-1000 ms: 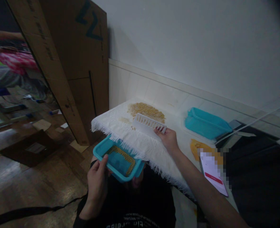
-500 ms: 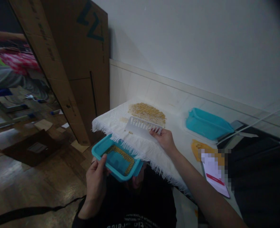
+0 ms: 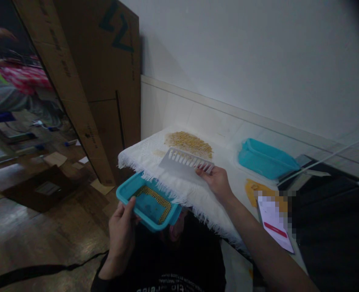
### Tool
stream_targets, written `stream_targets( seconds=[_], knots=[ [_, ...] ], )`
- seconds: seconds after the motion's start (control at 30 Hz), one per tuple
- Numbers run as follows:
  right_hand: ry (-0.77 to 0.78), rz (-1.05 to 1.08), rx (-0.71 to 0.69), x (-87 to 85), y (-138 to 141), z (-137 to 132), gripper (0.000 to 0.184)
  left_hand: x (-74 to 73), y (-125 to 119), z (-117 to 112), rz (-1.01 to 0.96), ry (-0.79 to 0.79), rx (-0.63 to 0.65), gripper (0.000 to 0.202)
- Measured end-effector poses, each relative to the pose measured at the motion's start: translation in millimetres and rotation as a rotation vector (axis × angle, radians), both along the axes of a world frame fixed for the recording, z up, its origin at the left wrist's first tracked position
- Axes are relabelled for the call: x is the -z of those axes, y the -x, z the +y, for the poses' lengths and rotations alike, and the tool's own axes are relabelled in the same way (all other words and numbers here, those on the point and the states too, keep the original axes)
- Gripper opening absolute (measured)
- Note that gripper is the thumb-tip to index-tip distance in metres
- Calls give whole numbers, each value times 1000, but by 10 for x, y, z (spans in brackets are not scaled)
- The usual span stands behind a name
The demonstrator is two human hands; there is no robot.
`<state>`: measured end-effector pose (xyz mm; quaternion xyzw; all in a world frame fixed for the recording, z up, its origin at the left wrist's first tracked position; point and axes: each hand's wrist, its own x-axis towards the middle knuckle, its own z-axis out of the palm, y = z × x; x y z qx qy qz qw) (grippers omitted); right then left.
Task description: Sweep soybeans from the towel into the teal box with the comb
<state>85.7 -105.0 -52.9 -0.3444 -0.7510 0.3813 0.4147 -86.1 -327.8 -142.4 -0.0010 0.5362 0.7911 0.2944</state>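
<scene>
1. My left hand (image 3: 121,227) grips the near left corner of a turquoise plastic tub (image 3: 149,207), my thumb over its rim and the other fingers largely out of sight beyond it.
2. I have that tub low in front of me, by my black shirt (image 3: 191,247); the fringe of a white cloth (image 3: 179,182) hangs across its far rim. Whether my lap bears any of its weight, I cannot tell.
3. Small yellow bean-like grains (image 3: 165,209) line the far and right sides of its floor, leaving the middle bare.
4. My right hand (image 3: 217,182) pinches the right end of a white slotted scraper (image 3: 176,162), thumb toward me.
5. I hold this scraper over the cloth, just on my side of a spread pile of yellow grains (image 3: 191,142), its slotted edge farther from me. I cannot tell whether it touches the cloth.
6. Right of the pile stands a second turquoise tub (image 3: 267,158).
7. Nearer me on that side are a yellow-orange item (image 3: 252,188) and a device with a lit screen (image 3: 275,233), partly pixelated.
8. At my left rises a tall cardboard box (image 3: 106,73).
</scene>
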Motion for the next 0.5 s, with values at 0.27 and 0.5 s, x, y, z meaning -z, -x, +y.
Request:
stream_targets(
  seconds=[0.27, 0.5],
  knots=[
    [-113, 1, 322, -11, 345, 382, 36, 32, -5, 13, 28, 26, 0, 42],
    [-84, -62, 358, 172, 732, 370, 26, -143, -50, 46, -27, 35, -6, 42]
  ],
)
